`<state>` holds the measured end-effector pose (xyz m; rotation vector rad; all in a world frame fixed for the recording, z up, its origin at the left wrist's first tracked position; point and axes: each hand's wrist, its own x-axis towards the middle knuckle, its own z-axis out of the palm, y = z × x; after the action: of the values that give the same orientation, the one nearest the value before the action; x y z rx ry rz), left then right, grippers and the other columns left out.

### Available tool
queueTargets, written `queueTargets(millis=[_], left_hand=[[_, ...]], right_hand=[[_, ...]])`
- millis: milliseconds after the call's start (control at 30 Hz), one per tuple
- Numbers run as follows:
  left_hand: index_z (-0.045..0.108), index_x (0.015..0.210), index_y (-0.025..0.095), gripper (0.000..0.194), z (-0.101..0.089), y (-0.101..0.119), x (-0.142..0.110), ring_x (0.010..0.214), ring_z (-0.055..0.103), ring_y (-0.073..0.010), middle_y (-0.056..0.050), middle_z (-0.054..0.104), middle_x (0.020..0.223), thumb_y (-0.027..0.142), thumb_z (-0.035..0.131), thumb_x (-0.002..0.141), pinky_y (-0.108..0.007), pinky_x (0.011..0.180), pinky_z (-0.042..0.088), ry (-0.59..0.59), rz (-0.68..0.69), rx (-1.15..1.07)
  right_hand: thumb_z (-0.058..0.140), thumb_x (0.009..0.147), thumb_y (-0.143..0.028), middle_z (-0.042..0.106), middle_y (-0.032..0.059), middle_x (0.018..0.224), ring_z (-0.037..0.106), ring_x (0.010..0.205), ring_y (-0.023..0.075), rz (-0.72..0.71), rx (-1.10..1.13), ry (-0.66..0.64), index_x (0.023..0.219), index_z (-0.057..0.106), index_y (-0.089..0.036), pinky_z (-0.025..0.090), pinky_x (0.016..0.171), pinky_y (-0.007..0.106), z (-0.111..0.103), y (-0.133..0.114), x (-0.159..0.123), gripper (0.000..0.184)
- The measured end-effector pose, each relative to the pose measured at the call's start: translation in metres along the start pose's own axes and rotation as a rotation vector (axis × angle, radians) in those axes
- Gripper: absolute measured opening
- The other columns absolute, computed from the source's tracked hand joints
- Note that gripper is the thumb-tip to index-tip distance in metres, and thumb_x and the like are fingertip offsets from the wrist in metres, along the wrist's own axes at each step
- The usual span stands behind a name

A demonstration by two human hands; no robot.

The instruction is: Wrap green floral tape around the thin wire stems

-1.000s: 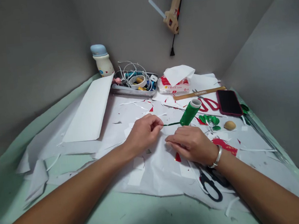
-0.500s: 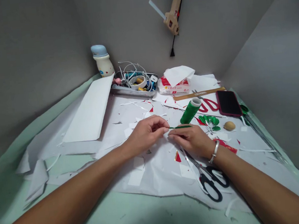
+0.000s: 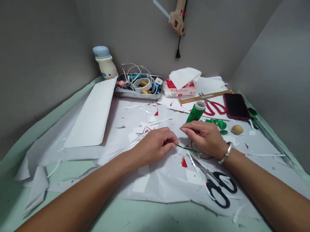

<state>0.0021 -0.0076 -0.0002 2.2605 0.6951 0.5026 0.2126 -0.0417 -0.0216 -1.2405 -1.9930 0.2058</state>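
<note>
Left hand's grip [image 3: 154, 145] clamps a green stem [image 3: 187, 149] — right hand's [image 3: 205, 138], just above, unclear

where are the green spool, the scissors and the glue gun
green spool [image 3: 195, 112], head view, on the wound green body
scissors [image 3: 199, 167], head view, on the steel blade
glue gun [image 3: 177, 22], head view, on the tan body

Head cam, close, facing fwd & down at L hand [image 3: 154, 145], R hand [image 3: 203, 136], desk corner [image 3: 165, 218], grey walls [image 3: 28, 70].

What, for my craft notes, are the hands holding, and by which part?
The left hand pinches one end of a thin green strip in its fingertips. The other end reaches under the right hand; whether that hand grips it cannot be told.
</note>
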Motion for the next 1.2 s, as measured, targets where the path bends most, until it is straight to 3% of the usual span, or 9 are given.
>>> queueTargets(millis=[167,333,467,633,767,933,1000,1100,1200], left_hand=[[0.062,0.086,0.018,0.011,-0.005,0.003,0.001,0.073,0.054,-0.0125,-0.001,0.061,0.084,0.021,0.052,0.083,-0.026,0.068,0.043,0.146,-0.084,-0.194],[0.062,0.084,0.018,0.012,-0.003,-0.007,0.003,0.075,0.054,-0.0141,-0.002,0.061,0.085,0.019,0.050,0.083,-0.028,0.071,0.043,0.334,-0.147,0.014],[0.063,0.084,0.018,0.014,0.001,-0.011,0.001,0.078,0.055,-0.0155,-0.003,0.060,0.084,0.013,0.049,0.082,-0.028,0.071,0.042,0.227,-0.077,0.183],[0.063,0.087,0.019,0.017,0.001,-0.004,0.000,0.077,0.055,-0.0137,-0.002,0.061,0.087,0.012,0.049,0.083,-0.027,0.072,0.042,0.023,0.038,0.106],[0.064,0.087,0.019,0.013,-0.004,0.003,0.000,0.078,0.055,-0.0131,-0.002,0.062,0.087,0.018,0.051,0.083,-0.026,0.072,0.043,0.076,-0.003,-0.091],[0.062,0.086,0.017,0.012,-0.005,-0.003,0.003,0.075,0.055,-0.0135,-0.003,0.062,0.086,0.022,0.051,0.084,-0.028,0.071,0.044,0.265,-0.131,-0.118],[0.062,0.084,0.017,0.012,-0.004,-0.007,0.003,0.075,0.055,-0.0141,-0.003,0.062,0.086,0.020,0.051,0.083,-0.029,0.072,0.043,0.326,-0.147,-0.018],[0.063,0.082,0.017,0.013,0.001,-0.012,0.003,0.076,0.054,-0.0150,-0.003,0.061,0.084,0.015,0.050,0.081,-0.029,0.071,0.042,0.289,-0.124,0.127],[0.063,0.084,0.017,0.015,0.003,-0.010,0.001,0.077,0.055,-0.0148,-0.003,0.061,0.084,0.012,0.050,0.080,-0.028,0.071,0.042,0.132,-0.029,0.162]], right_hand=[[0.051,0.090,-0.025,0.068,0.0028,0.077,0.059,0.069,0.0135,-0.044,-0.012,-0.170,0.089,0.069,-0.020,0.045,0.065,0.025,0.009,0.000,-0.003,0.018],[0.050,0.090,-0.025,0.062,0.0023,0.067,0.053,0.065,0.0144,-0.266,-0.191,-0.302,0.087,0.069,-0.019,0.039,0.065,0.028,0.010,-0.020,-0.008,0.020],[0.051,0.090,-0.025,0.061,0.0025,0.066,0.051,0.063,0.0141,-0.275,-0.181,-0.153,0.091,0.069,-0.018,0.038,0.064,0.028,0.002,-0.024,-0.007,0.019],[0.052,0.090,-0.025,0.065,0.0021,0.072,0.057,0.065,0.0130,-0.036,-0.014,-0.003,0.088,0.070,-0.019,0.042,0.063,0.025,-0.001,-0.007,-0.001,0.019],[0.052,0.090,-0.025,0.068,0.0021,0.078,0.060,0.068,0.0126,0.034,0.053,-0.097,0.088,0.070,-0.019,0.044,0.063,0.023,0.006,0.005,-0.001,0.019],[0.052,0.089,-0.024,0.066,0.0016,0.071,0.057,0.067,0.0137,-0.155,-0.099,-0.300,0.086,0.069,-0.020,0.042,0.067,0.026,0.010,-0.009,-0.006,0.018],[0.051,0.089,-0.025,0.063,0.0023,0.068,0.054,0.066,0.0145,-0.242,-0.188,-0.302,0.086,0.069,-0.019,0.040,0.066,0.028,0.009,-0.018,-0.008,0.019],[0.051,0.090,-0.025,0.062,0.0030,0.068,0.052,0.064,0.0145,-0.296,-0.215,-0.218,0.090,0.069,-0.018,0.038,0.065,0.029,0.003,-0.024,-0.008,0.020],[0.052,0.090,-0.025,0.062,0.0019,0.065,0.052,0.062,0.0134,-0.208,-0.123,-0.095,0.089,0.069,-0.018,0.039,0.063,0.027,-0.001,-0.020,-0.005,0.018]])
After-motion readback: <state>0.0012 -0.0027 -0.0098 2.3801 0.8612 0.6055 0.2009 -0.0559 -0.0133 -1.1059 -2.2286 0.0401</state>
